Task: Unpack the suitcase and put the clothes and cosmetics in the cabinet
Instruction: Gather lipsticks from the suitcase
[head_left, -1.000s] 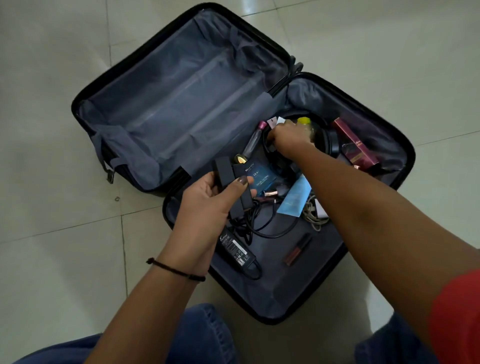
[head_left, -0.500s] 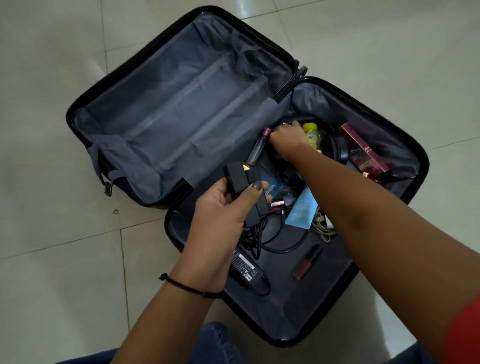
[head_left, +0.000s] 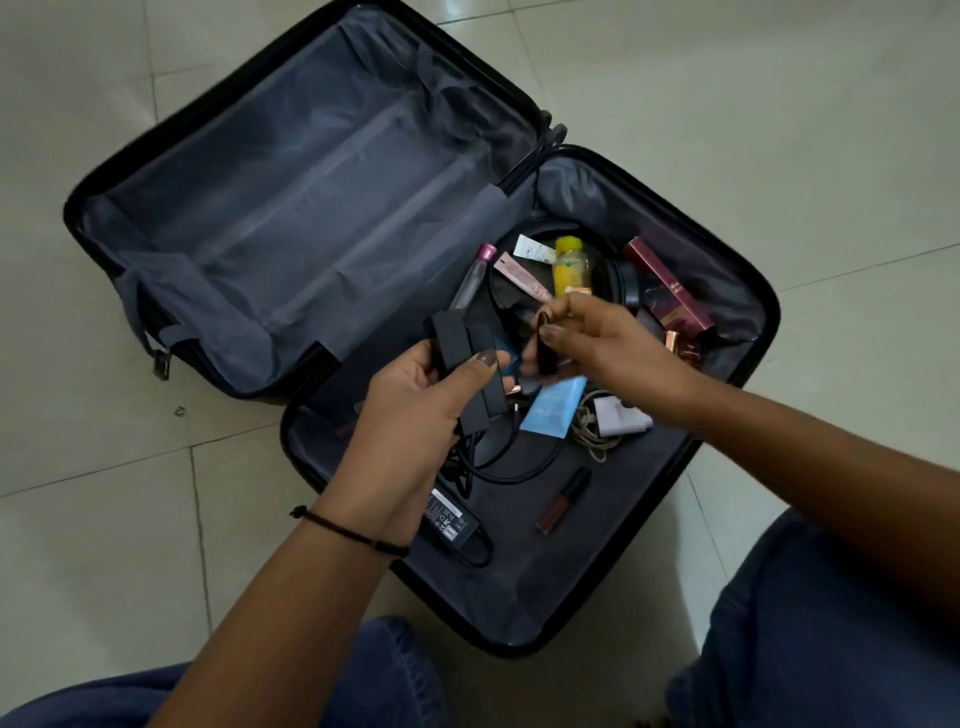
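Over the open suitcase (head_left: 291, 197) on the floor, the left hand (head_left: 410, 415) grips two slim black boxes (head_left: 467, 364). The right hand (head_left: 608, 343) pinches a small dark item (head_left: 546, 353) just above the cosmetics (head_left: 571, 265) in the right half.

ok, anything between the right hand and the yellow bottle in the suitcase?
Nothing visible. The yellow bottle lies uncovered just beyond the right hand, a white sachet beside it. But that hand pinches a small dark item, and the left hand grips black boxes, so neither is free.
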